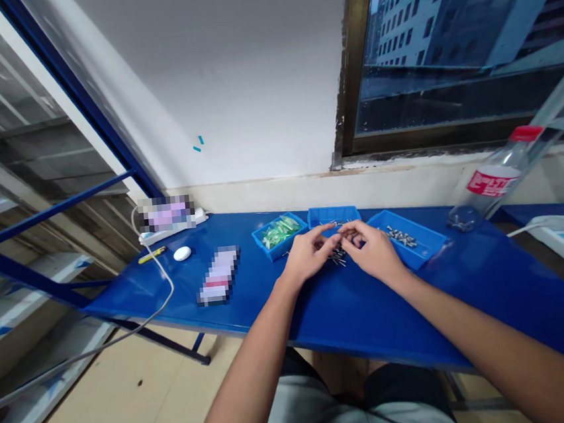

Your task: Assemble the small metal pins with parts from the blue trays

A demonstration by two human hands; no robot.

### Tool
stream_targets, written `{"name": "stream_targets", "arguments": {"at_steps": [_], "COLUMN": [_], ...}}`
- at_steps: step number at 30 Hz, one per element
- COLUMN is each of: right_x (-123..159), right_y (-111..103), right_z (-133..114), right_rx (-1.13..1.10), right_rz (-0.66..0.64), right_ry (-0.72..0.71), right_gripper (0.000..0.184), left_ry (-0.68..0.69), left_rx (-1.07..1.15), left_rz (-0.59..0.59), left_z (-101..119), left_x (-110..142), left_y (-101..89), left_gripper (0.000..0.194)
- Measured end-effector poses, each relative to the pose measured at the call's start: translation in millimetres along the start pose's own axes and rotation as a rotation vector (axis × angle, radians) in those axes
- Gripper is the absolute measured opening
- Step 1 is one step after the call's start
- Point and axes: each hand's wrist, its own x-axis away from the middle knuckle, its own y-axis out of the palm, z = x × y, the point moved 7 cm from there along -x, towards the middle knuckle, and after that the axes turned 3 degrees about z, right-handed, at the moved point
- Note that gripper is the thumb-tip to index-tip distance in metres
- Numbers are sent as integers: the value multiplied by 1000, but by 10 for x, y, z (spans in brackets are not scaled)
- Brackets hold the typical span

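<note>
Partway through the small pieces, as I judge it, with both hands meeting over the loose ones.
My left hand (307, 254) and right hand (376, 253) are half curled, fingertips nearly together; I can't tell whether either pinches a piece. Loose metal pieces (337, 256) lie on the blue table (362, 317) beneath and between my fingers, so I judge some handling is left. From my hands, the left bin (285, 246) at ten o'clock holds green pieces (280, 230); the middle bin (319, 215) at twelve shows a few thin ones; the right bin (429, 244) at two holds short metal pieces (402, 236). Which bin holds finished work, I can't tell.
</note>
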Motion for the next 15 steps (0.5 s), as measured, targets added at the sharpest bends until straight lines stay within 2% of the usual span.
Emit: {"name": "stream_targets", "arguments": {"at_steps": [5, 9, 15], "right_x": [-9, -16, -3], "right_y": [-34, -9, 38], "right_z": [-41, -39, 5], "right_rx": [49, 37, 6], "right_rz": [4, -21, -51], "right_ry": [-90, -127, -83], "right_gripper": [11, 16, 18], "left_ry": [-31, -64, -24], "left_rx": [134, 292, 225], "left_rz": [51, 83, 97], "left_z": [-57, -204, -229], "left_x": [-16, -54, -64], "left_y": [9, 29, 16], "left_gripper": [34, 38, 20]}}
